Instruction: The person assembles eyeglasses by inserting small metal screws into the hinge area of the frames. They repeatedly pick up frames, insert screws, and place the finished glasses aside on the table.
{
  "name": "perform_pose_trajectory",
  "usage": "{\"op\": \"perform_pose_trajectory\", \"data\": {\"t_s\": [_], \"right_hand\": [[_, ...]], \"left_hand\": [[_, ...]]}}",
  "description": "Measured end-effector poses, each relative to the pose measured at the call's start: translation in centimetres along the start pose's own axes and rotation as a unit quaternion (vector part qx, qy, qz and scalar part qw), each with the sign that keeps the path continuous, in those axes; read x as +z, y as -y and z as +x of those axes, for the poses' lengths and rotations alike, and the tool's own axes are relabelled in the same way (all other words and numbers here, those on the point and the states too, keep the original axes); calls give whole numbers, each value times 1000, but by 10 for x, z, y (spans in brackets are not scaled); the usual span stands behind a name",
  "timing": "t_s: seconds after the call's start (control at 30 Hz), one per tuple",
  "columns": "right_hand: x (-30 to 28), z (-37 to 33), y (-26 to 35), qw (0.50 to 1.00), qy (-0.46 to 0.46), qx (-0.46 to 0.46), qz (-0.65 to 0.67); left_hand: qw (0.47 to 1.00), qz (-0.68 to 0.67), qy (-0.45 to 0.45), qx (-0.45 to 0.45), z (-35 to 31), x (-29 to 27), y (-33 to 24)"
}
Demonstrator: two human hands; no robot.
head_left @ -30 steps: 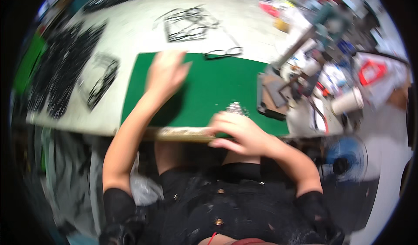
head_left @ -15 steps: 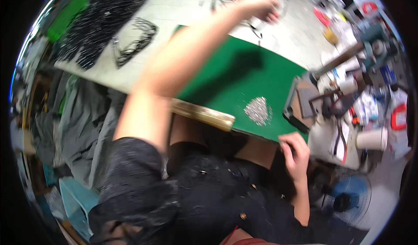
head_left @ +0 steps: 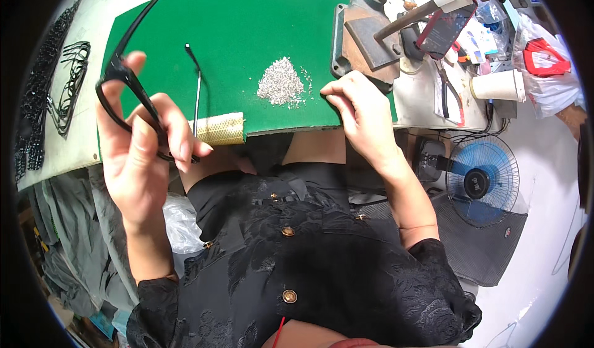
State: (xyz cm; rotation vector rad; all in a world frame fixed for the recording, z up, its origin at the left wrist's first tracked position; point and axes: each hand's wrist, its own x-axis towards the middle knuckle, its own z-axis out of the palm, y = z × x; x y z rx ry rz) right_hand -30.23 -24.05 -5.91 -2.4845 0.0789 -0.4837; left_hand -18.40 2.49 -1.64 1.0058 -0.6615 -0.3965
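A white worktable (head_left: pixel 59 156) carries a large green mat (head_left: pixel 247 32), which fills the middle of the view. At the mat's right edge stands a grey metal press (head_left: pixel 365 38), and further right a paper cup (head_left: pixel 495 86) sits among clutter. Below the table on the right, a blue fan (head_left: pixel 481 180) rests on the floor. On the far left of the table lie rows of black eyeglass frames (head_left: pixel 46 94).

The left hand (head_left: pixel 139 156) is raised at the near left edge of the mat, its fingers (head_left: pixel 179 139) curled and clamped on a black eyeglass frame (head_left: pixel 127 76); the frame runs from inside the grip up and away toward the far left, one temple reaching over the mat.

The right hand (head_left: pixel 365 116) rests on the mat's near right edge, fingers loosely bent and holding nothing visible. Just left of it lies a small heap of silvery metal bits (head_left: pixel 281 85). A thin metal rod (head_left: pixel 197 94) lies on the mat between the hands, its near end by a yellowish mesh strip (head_left: pixel 219 129).
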Motion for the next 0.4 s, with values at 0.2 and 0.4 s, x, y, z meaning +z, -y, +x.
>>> {"op": "perform_pose_trajectory", "data": {"t_s": [0.2, 0.4], "right_hand": [[7, -7, 6, 1000, 5, -4, -15], [8, -9, 6, 994, -4, 75, 75]], "left_hand": [[992, 118, -46, -21, -8, 16, 10], [987, 160, -11, -30, -5, 17, 16]]}}
